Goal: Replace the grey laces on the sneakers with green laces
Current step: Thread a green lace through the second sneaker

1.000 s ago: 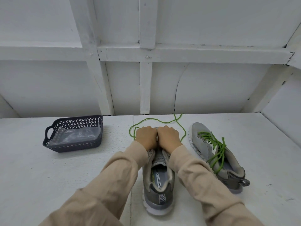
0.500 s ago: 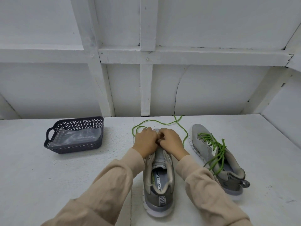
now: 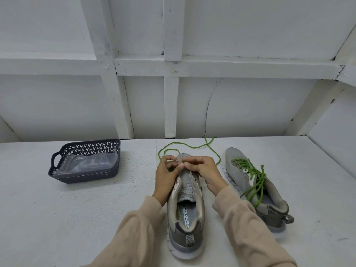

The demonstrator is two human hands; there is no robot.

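Head view hides the front eyelets of the near sneaker [image 3: 185,212] behind both hands, so how far the green lace [image 3: 185,146] is threaded cannot be made out. Both elbows are cut off by the lower edge. The left hand [image 3: 166,176] and right hand [image 3: 205,171] meet over the forefoot, fingers curled, fingertips touching, each pinching the green lace, whose slack loops on the table [image 3: 96,209] beyond the toe. The second sneaker [image 3: 248,187] lies just to the right, tilted on its side and already laced in green. A dark basket [image 3: 84,149] sits well to the left with blurred clear plastic inside.
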